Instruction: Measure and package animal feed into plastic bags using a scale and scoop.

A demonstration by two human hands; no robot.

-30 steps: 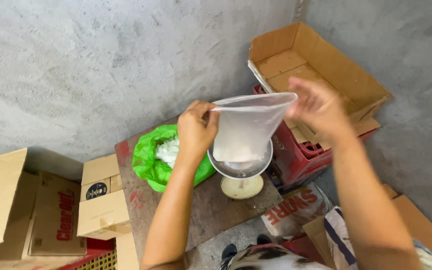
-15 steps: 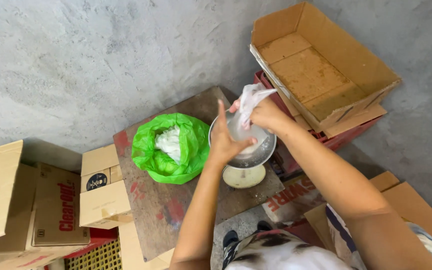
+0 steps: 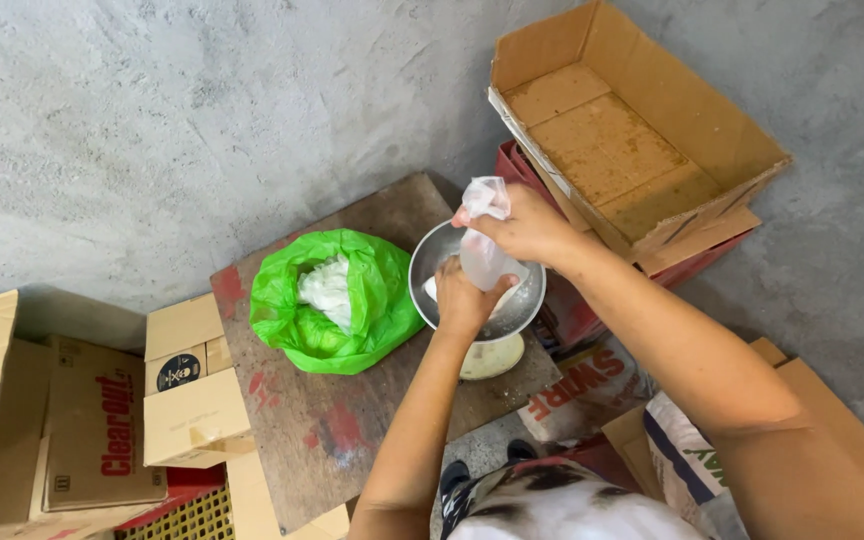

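A small clear plastic bag [image 3: 482, 250] with white powder in it stands in the metal pan [image 3: 430, 262] of a weighing scale. My right hand [image 3: 522, 228] is closed around the bag's gathered neck, with the loose top sticking out above my fingers. My left hand [image 3: 464, 298] cups the lower part of the bag inside the pan. Left of the scale, a green plastic bag [image 3: 292, 310] lies open with more white powder [image 3: 327, 285] in it. Both stand on a worn wooden board [image 3: 332, 430].
An open empty cardboard box [image 3: 632, 130] sits on a red crate [image 3: 522, 170] to the right. Stacked cardboard boxes [image 3: 187, 400] stand at the left. A printed sack [image 3: 592, 385] lies on the concrete floor below the scale.
The bag was held open above the pan with both hands; now its neck is gathered in my right hand, and my left hand has dropped to grip its lower part in the pan.
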